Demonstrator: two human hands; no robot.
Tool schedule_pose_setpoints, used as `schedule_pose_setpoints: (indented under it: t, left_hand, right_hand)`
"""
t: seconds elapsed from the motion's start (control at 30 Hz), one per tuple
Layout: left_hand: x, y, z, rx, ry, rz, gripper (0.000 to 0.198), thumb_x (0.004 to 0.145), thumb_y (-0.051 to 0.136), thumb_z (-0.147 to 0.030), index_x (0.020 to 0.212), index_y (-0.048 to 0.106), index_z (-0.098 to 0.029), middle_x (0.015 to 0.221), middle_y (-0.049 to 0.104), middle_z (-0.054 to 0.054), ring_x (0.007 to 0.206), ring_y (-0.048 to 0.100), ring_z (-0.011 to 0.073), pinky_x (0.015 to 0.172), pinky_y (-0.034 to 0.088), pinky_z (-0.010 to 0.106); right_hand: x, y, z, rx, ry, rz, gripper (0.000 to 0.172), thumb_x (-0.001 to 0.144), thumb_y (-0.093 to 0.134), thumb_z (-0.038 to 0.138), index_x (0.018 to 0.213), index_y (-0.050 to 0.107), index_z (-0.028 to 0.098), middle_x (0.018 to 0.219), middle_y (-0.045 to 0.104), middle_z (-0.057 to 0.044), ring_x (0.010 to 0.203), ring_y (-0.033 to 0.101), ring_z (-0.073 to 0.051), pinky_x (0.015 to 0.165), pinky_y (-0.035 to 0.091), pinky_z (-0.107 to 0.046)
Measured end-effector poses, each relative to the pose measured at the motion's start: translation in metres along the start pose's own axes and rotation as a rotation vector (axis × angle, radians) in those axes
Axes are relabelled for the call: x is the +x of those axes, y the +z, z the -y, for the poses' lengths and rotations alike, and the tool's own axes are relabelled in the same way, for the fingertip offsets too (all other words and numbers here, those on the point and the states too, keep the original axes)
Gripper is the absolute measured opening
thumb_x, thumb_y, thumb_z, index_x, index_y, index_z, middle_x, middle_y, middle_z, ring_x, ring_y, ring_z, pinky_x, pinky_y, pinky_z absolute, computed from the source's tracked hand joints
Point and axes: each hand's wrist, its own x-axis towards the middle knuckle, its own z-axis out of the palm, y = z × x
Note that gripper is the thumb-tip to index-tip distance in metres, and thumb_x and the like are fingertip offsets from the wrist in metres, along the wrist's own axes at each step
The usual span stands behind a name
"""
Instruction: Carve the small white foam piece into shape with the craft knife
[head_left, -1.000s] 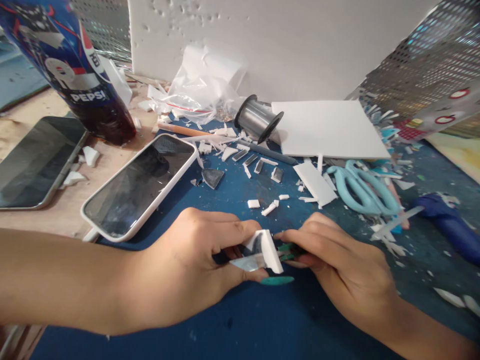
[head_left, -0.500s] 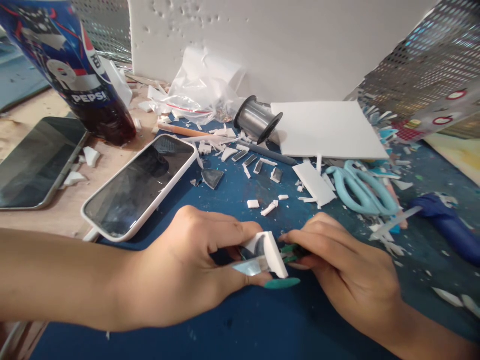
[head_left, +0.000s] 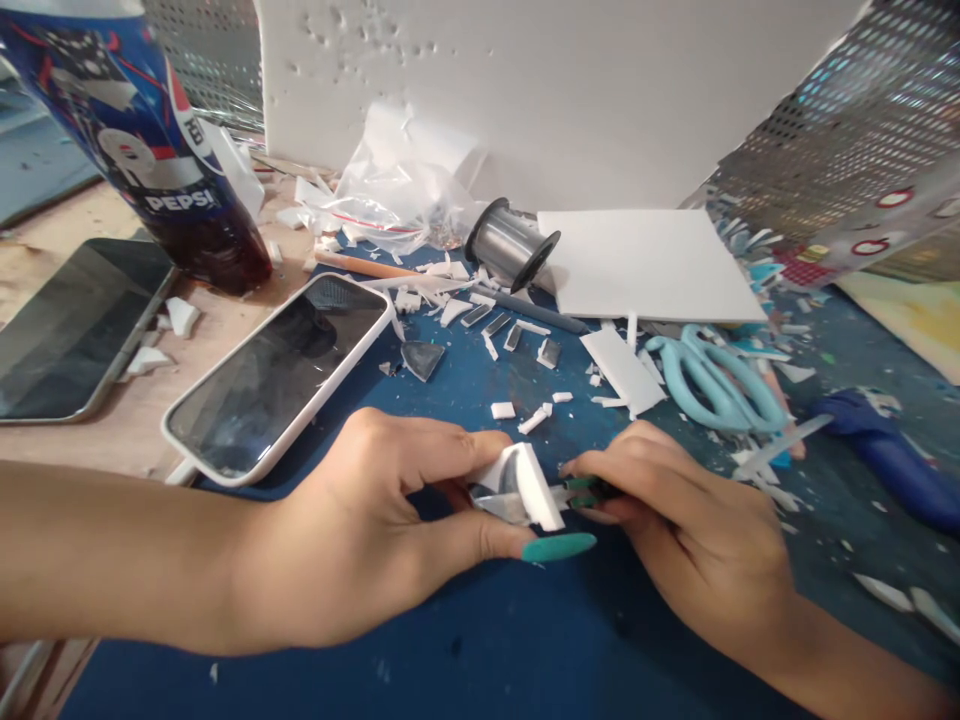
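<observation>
My left hand (head_left: 382, 520) is closed around a small white foam-board piece (head_left: 538, 488) with a grey, shiny patch on one side. Its thumb, with a long teal nail, presses from below. My right hand (head_left: 675, 510) is pinched close beside the foam's right edge. A small pale sliver shows between the right fingertips and the foam, but what those fingers grip is mostly hidden. Just beyond both hands, white foam scraps (head_left: 535, 417) and a few grey-faced bits (head_left: 549, 352) lie on the blue mat (head_left: 450, 640).
Left of the hands lie a white-cased phone (head_left: 281, 380), a dark phone (head_left: 82, 325) and a Pepsi bottle (head_left: 180, 200). Behind are a wire spool (head_left: 510, 245), a plastic bag (head_left: 405, 190) and a white board (head_left: 652, 265). Light-blue scissors (head_left: 712, 385) and a blue glue gun (head_left: 885, 450) sit right.
The foam-board piece has shifted slightly up and left in my left hand. A pale sliver now shows between it and my right fingertips. The view has shifted a little.
</observation>
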Motion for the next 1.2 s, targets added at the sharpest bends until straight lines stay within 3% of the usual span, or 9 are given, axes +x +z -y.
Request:
schedule_pose_setpoints:
  t: [0.17,0.4,0.57,0.97,1.2]
  left_hand:
    - [-0.0027,0.0040,0.0053,0.072,0.040,-0.012,0.014,0.086,0.072,-0.025,0.079,0.070,-0.013,0.076,0.069,0.001,0.062,0.061,0.0094,0.059,0.048,0.015]
    - [-0.0029,0.0061,0.0039,0.054,0.045,-0.021,0.012,0.085,0.073,-0.022,0.091,0.073,-0.012,0.076,0.071,0.002,0.059,0.062,0.0111,0.056,0.049,0.017]
    - [-0.0040,0.0063,0.0055,0.078,0.048,-0.027,0.011,0.083,0.075,-0.021,0.081,0.073,-0.010,0.072,0.070,0.003,0.057,0.061,0.0110,0.054,0.048,0.017]
    - [-0.0035,0.0076,0.0058,0.082,0.025,-0.007,0.007,0.083,0.075,-0.021,0.083,0.073,-0.014,0.075,0.072,0.000,0.060,0.064,0.0110,0.057,0.050,0.017]
    - [-0.0016,0.0075,0.0054,0.091,0.023,0.017,0.013,0.084,0.074,-0.022,0.082,0.073,-0.010,0.066,0.064,-0.001,0.054,0.053,0.0087,0.053,0.045,0.017]
  right_hand:
    - [-0.0005,0.0024,0.0009,-0.009,-0.007,-0.002,0.019,0.092,0.051,0.004,0.104,0.058,0.017,0.076,0.058,-0.004,0.070,0.054,-0.015,0.061,0.047,-0.025]
    - [-0.0014,0.0024,0.0019,-0.015,-0.008,0.004,0.017,0.093,0.052,0.004,0.103,0.058,0.016,0.076,0.058,-0.004,0.071,0.053,-0.014,0.063,0.047,-0.025]
    - [-0.0018,0.0039,0.0015,-0.005,0.005,0.003,0.016,0.093,0.052,0.003,0.102,0.060,0.014,0.076,0.058,-0.005,0.071,0.051,-0.014,0.064,0.046,-0.025]
    - [-0.0031,0.0033,0.0035,-0.036,-0.010,-0.008,0.015,0.093,0.053,0.003,0.102,0.060,0.013,0.077,0.058,-0.005,0.072,0.051,-0.014,0.065,0.046,-0.026]
    - [-0.0026,0.0038,0.0043,-0.045,-0.008,-0.028,0.015,0.092,0.056,0.004,0.102,0.060,0.013,0.078,0.059,-0.005,0.073,0.053,-0.015,0.067,0.047,-0.027]
